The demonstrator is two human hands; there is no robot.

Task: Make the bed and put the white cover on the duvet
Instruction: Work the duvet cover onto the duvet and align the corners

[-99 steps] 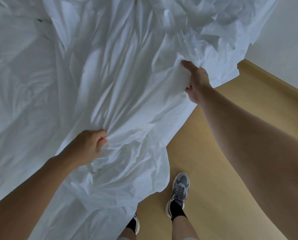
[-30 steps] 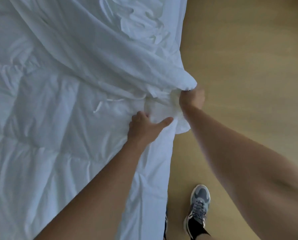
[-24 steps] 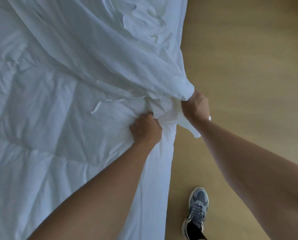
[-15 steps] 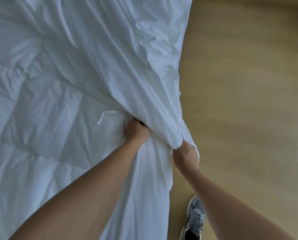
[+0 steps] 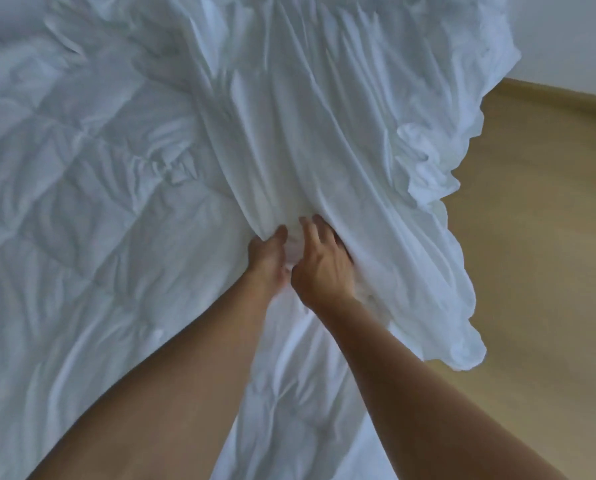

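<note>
Head-camera view: two bare forearms are stretched forward, with the hands brought side by side. The left hand (image 5: 267, 259) is closed on a gathered fold of the white cover (image 5: 324, 133), thumb laid on top, the other digits hidden beneath. The right hand (image 5: 324, 263) is held fairly flat, its fingers (image 5: 312, 230) spread and nearly straight, their tips slipped under the same fold. The white cover is bunched beyond both hands and draped to the right of the right hand, over a wooden floor (image 5: 531, 271). The quilted duvet (image 5: 82, 202) is spread left of the left hand.
</note>
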